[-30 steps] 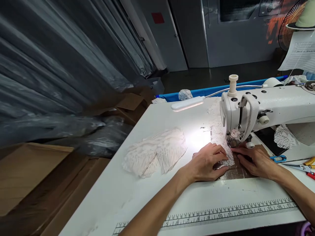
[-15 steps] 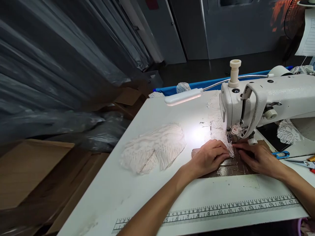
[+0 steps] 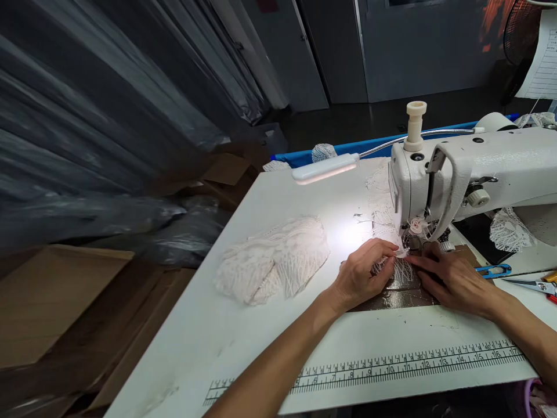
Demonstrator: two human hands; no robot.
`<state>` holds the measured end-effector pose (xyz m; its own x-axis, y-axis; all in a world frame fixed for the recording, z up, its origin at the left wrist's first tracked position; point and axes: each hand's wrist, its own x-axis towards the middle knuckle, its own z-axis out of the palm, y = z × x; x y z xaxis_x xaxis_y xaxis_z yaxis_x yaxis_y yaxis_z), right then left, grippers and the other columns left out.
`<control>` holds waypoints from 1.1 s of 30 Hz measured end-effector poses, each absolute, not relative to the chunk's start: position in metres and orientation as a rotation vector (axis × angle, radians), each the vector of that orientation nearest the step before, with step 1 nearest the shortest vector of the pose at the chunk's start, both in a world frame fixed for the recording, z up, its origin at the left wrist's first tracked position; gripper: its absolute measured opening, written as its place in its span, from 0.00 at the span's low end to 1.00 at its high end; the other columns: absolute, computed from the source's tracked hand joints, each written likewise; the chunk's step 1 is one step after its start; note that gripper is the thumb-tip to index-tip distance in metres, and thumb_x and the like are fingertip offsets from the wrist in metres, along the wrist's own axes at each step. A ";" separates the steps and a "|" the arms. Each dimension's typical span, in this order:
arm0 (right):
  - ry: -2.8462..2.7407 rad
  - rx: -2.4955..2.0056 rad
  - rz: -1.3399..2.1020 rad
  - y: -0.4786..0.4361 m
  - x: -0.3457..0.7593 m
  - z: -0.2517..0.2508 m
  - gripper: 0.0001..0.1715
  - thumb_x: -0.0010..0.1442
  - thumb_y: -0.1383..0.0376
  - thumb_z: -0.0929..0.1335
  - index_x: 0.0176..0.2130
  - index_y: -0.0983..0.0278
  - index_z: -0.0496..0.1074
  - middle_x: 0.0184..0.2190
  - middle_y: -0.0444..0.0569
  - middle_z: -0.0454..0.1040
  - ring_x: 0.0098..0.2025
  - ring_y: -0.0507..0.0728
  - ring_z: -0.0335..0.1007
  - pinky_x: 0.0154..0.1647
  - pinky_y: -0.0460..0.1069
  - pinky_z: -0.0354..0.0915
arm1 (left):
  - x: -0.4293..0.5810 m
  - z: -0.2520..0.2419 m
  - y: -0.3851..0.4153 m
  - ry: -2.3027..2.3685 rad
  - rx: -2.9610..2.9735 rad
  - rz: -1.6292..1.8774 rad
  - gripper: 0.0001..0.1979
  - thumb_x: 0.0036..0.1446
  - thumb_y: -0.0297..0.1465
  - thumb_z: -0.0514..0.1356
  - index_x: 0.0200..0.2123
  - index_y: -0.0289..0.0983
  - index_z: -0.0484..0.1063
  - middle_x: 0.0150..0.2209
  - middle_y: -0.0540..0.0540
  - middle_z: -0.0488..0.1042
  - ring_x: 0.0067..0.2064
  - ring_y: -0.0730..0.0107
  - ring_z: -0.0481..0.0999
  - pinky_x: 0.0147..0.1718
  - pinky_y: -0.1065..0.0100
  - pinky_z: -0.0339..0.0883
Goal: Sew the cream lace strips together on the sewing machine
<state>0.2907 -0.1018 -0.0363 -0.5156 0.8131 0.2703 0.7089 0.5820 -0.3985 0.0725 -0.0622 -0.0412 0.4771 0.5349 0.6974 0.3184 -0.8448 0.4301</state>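
Note:
Just in front of the needle area of a white sewing machine point(image 3: 500, 165), my left hand point(image 3: 364, 270) pinches the edge of a piece of white lace point(image 3: 402, 273). My right hand point(image 3: 455, 278) closes on the same lace from the other side, fingertips almost touching the left ones. Part of the lace hangs down over the brown taped plate point(image 3: 398, 301), and more of it runs behind the presser foot. The exact grip of the right fingers is partly hidden. A pile of white lace pieces point(image 3: 274, 258) lies on the table to the left.
A lit lamp point(image 3: 325, 169) reaches over the table. Blue thread snips point(image 3: 494, 271) and scissors point(image 3: 528, 285) lie at the right. A printed ruler point(image 3: 391, 369) runs along the front edge. Cardboard boxes point(image 3: 56, 302) stand on the left; a blue cloth trough point(image 3: 300, 158) is behind.
Both hands have come closer together at the presser foot. The lace, flat under my left fingers before, is now lifted and pinched between both hands, with its lower part spread over the plate.

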 end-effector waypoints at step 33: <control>-2.409 -1.231 0.235 -0.104 0.291 -0.037 0.22 0.67 0.65 0.59 0.56 0.65 0.70 0.37 0.58 0.70 0.37 0.61 0.68 0.40 0.57 0.69 | 0.076 -0.046 -0.063 0.482 2.920 1.086 0.06 0.61 0.23 0.55 0.34 0.36 0.71 0.33 0.46 0.78 0.31 0.71 0.74 0.32 0.65 0.68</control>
<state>0.2914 -0.1043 -0.0369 -0.5181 0.8042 0.2913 0.7326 0.5930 -0.3342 0.0759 -0.0627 -0.0464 0.7160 0.2794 0.6398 0.2870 -0.9532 0.0951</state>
